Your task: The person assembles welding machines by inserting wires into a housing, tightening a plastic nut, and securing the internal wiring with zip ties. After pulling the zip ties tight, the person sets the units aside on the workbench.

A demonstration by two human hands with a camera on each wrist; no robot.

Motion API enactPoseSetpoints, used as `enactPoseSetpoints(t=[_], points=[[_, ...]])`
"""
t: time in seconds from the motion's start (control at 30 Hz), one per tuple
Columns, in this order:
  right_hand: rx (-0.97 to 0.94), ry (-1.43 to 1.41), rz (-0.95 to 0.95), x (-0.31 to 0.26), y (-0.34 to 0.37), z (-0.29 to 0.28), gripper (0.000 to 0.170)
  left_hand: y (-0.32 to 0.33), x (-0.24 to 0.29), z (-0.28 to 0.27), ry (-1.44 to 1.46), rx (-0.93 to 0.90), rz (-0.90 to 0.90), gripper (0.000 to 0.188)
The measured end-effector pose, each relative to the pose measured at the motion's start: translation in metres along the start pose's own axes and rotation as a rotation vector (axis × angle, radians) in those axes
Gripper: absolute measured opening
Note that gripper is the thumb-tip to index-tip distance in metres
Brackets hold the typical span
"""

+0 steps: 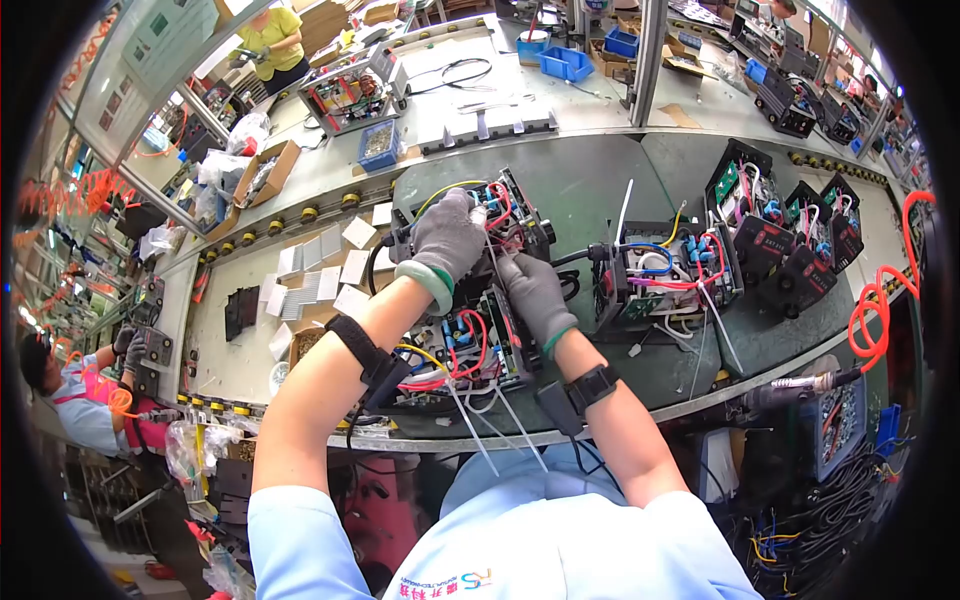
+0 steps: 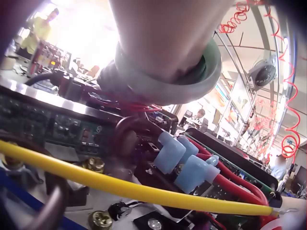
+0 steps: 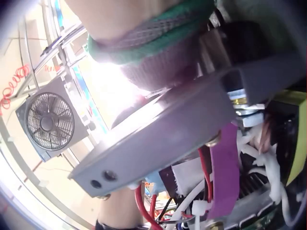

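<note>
In the head view a wired device unit [image 1: 515,205] lies at the centre of the green bench, both gloved hands over it. My left hand [image 1: 445,238] has its fingers bent down at the unit's wires. Lower and to the right, my right hand [image 1: 535,295] has fingers at the same wires near a white cable tie; the exact grip is hidden. A nearer unit [image 1: 480,345] with red and yellow wires sits below the hands. The left wrist view shows a yellow wire [image 2: 144,194] and blue connector sleeves [image 2: 170,155]. A grey metal edge [image 3: 158,129] crosses the right wrist view.
Another open unit [image 1: 670,265] stands to the right, with several more units [image 1: 790,230] beyond it. White pads [image 1: 325,283] lie on the left. A coiled orange hose [image 1: 870,320] hangs at the right. Another person [image 1: 85,395] works at the far left.
</note>
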State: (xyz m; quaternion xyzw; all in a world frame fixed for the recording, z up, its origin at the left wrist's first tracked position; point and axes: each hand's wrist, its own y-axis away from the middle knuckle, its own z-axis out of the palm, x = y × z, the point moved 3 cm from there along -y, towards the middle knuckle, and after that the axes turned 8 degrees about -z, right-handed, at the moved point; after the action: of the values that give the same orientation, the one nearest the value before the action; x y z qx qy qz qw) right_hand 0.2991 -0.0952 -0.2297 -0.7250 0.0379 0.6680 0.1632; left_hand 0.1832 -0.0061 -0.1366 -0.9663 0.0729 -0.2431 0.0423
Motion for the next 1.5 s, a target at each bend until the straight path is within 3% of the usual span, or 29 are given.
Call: enactPoseSetpoints(t=[0.07,0.1,0.17,0.23,0.33,0.43,0.53,0.57,0.63,0.7,0.77,0.8,0.83,0.9,0.93,1.0,1.13,1.2,1.33,1.4,1.47,1.5], points=[[-0.136,-0.372,0.288,-0.001,0.002,-0.001,0.029,0.001,-0.001,-0.003,0.023,-0.01,0.022,0.027],[-0.136,-0.372,0.291,0.001,0.003,0.001,0.029,0.002,-0.002,-0.004,0.045,-0.025,0.041,0.026],[-0.019,-0.367,0.151,0.013,0.004,0.005,0.025,0.003,-0.004,-0.006,0.08,-0.075,0.046,0.026],[0.06,0.172,-0.128,0.015,0.001,0.004,0.017,0.005,-0.005,-0.004,0.117,-0.123,0.051,0.025],[0.091,0.173,-0.09,0.019,-0.004,0.008,0.016,0.005,-0.01,-0.002,0.162,-0.133,0.076,0.021],[0.166,0.254,-0.258,0.001,-0.002,0.0,0.019,-0.004,-0.024,0.008,0.32,-0.121,0.013,0.027],[0.015,-0.29,-0.156,-0.04,0.005,-0.015,0.026,-0.003,-0.028,0.007,0.42,-0.163,0.03,0.022],[0.016,-0.285,-0.159,-0.051,0.001,-0.025,0.026,0.0,-0.024,0.006,0.52,-0.227,0.034,0.019],[-0.224,-0.668,0.047,-0.069,-0.006,-0.03,0.029,0.004,-0.022,0.003,0.543,-0.2,0.077,0.012],[-0.24,-0.676,0.033,-0.079,-0.012,-0.024,0.026,0.005,-0.025,0.005,0.479,-0.21,0.111,0.012],[-0.182,-0.155,-0.187,-0.071,-0.02,-0.023,0.019,0.001,-0.029,0.011,0.472,-0.187,0.114,0.011],[-0.01,0.154,-0.37,-0.071,-0.024,-0.023,0.014,0.002,-0.027,0.012,0.48,-0.201,0.102,0.009],[-0.018,0.158,-0.373,-0.069,-0.028,-0.021,0.014,0.003,-0.026,0.012,0.487,-0.215,0.089,0.008],[0.164,0.427,-0.76,-0.08,-0.028,-0.02,0.013,0.005,-0.023,0.008,0.467,-0.187,0.1,0.007],[0.16,0.428,-0.762,-0.083,-0.028,-0.019,0.013,0.006,-0.021,0.006,0.443,-0.188,0.082,0.007],[-0.099,-0.083,-0.136,-0.07,-0.032,-0.013,0.02,0.007,-0.021,0.006,0.424,-0.189,0.062,0.007],[-0.143,-0.192,-0.107,-0.069,-0.039,-0.008,0.033,0.008,-0.019,0.004,0.43,-0.173,0.08,0.009],[-0.17,-0.129,-0.225,-0.062,-0.045,-0.004,0.043,0.01,-0.017,0.001,0.439,-0.188,0.055,0.01],[-0.135,0.004,-0.194,-0.048,-0.056,0.001,0.042,0.013,-0.013,-0.005,0.415,-0.214,0.02,0.011],[-0.052,0.408,-0.353,-0.037,-0.061,0.004,0.04,0.014,-0.015,-0.002,0.431,-0.223,0.03,0.011],[-0.006,0.532,-0.343,-0.037,-0.059,0.006,0.035,0.012,-0.018,0.0,0.356,-0.114,0.204,0.011],[0.038,0.653,-0.33,-0.043,-0.055,0.007,0.029,0.012,-0.018,0.0,0.355,-0.114,0.201,0.011]])
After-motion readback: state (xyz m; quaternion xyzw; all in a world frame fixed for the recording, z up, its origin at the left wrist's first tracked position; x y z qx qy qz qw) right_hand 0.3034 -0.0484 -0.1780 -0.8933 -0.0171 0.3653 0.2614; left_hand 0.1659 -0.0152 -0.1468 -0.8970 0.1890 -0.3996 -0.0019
